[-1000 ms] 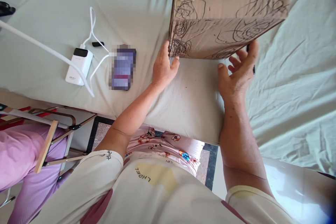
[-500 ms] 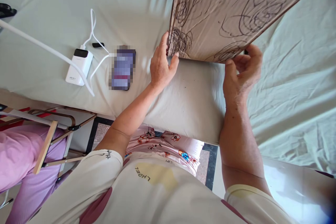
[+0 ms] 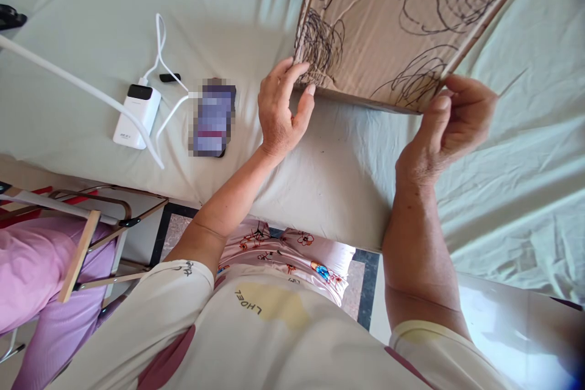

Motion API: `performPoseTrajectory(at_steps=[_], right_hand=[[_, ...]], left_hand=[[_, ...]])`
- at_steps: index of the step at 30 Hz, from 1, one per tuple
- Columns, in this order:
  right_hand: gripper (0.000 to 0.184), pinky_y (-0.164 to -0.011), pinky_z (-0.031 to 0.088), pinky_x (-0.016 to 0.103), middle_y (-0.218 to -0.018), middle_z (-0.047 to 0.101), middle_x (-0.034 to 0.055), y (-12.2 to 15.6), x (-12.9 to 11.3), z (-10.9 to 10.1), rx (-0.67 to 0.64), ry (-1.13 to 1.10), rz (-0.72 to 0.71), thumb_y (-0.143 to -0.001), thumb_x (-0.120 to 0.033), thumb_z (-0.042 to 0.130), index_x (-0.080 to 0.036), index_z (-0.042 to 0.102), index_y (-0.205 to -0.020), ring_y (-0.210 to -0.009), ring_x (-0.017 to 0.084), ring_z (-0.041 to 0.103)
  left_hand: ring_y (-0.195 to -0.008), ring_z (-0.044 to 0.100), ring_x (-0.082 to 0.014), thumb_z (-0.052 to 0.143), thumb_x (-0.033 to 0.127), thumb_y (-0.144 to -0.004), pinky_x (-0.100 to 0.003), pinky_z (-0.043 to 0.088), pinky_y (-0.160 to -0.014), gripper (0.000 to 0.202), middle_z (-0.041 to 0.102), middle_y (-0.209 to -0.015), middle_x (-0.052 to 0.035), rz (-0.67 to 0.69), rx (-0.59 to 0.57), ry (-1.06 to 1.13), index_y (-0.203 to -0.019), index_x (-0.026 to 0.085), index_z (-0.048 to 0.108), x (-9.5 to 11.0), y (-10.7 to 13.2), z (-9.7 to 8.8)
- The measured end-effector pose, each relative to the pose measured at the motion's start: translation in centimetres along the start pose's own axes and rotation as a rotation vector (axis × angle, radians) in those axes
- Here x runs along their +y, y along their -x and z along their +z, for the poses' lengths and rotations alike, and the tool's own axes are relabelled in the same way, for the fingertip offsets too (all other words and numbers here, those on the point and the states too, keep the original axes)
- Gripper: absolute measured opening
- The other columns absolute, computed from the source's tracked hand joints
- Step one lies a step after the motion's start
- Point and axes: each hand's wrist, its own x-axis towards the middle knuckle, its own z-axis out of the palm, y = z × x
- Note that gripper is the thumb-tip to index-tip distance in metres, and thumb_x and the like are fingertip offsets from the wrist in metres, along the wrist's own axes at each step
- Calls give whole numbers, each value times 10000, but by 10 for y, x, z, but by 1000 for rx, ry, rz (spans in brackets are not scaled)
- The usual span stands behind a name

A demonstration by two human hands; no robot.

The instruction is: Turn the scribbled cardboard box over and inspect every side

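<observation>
A brown cardboard box [image 3: 402, 18] covered in black scribbles is tipped up over the pale bed sheet [image 3: 347, 164]. My left hand [image 3: 281, 113] rests its fingers against the box's lower left corner, thumb pressed on the edge. My right hand [image 3: 450, 128] curls around the lower right corner, thumb on the scribbled face and fingers behind it. That right corner is raised higher than the left one.
A white power bank [image 3: 136, 116] with a white cable [image 3: 164, 55] and a phone [image 3: 214, 117] lie on the sheet to the left. A white cord crosses the far left. Another person in pink clothing [image 3: 31, 268] sits on a folding chair [image 3: 105, 219] at lower left.
The box has tilted up from sitting flat, and its underside now faces me. My right hand rose and closed on the right corner. My left hand stayed at the left corner.
</observation>
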Motion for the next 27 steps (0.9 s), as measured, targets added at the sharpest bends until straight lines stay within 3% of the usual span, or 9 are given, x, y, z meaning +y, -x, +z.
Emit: performPoseTrajectory(at_steps=[3,5,8,11,16,19,22,27], right_hand=[[507,-931,631,536,-1160,635,94,5,1,-6,-106,-25,33,-1074,-626,418,-241,666,-1291,-1175,302,692],[478,-923,628,567,-1131,653,86,6,2,-7,-116,-65,26,-1076,-605,435,-254,673,-1296,-1181,333,699],[378,-893,632,561,-986,671,43,6,-1,-3,-123,-104,45,-1062,-553,523,-300,714,-1267,-1038,288,739],[293,-861,649,516,-942,694,6,6,-9,5,-155,-171,116,-1025,-523,625,-369,741,-1245,-894,220,743],[421,-857,673,403,-1133,738,34,15,-24,17,-325,-352,194,-931,-512,762,-383,733,-1330,-892,186,767],[477,-897,673,460,-1255,713,33,19,-32,18,-453,-287,198,-950,-532,719,-458,661,-1417,-954,224,785],[447,-923,661,528,-1247,721,19,21,-35,16,-502,-118,189,-980,-590,631,-541,620,-1424,-1007,270,772],[411,-869,668,524,-1139,743,15,20,-31,16,-447,-15,128,-998,-605,600,-488,662,-1387,-1001,263,746]], left_hand=[[-1476,550,-272,291,698,-1043,-486,404,-1304,594,609,-1498,-138,6,40,-7,-1325,298,628,0,0,3],[-1540,484,-277,317,701,-1027,-498,385,-1323,601,541,-1580,-145,28,51,-45,-1372,303,607,0,0,4],[-1672,257,-276,462,722,-966,-551,301,-1369,626,410,-1712,-75,-19,-25,-83,-1473,368,552,5,-2,3],[-1718,44,-307,576,732,-902,-663,209,-1370,685,376,-1744,10,-113,-167,-58,-1518,438,528,21,-4,-5],[-1704,119,-368,445,857,-896,-671,165,-1373,820,350,-1759,-55,31,-290,-112,-1544,366,551,46,1,-8],[-1717,28,-309,467,902,-858,-613,129,-1406,800,396,-1738,29,119,-293,-62,-1496,428,559,36,5,7],[-1715,-69,-289,472,943,-817,-609,107,-1413,806,426,-1720,40,164,-272,-21,-1426,428,586,17,6,20],[-1719,56,-280,372,677,-1018,-611,231,-1396,544,459,-1688,-21,262,-201,-57,-1406,369,598,19,6,14]])
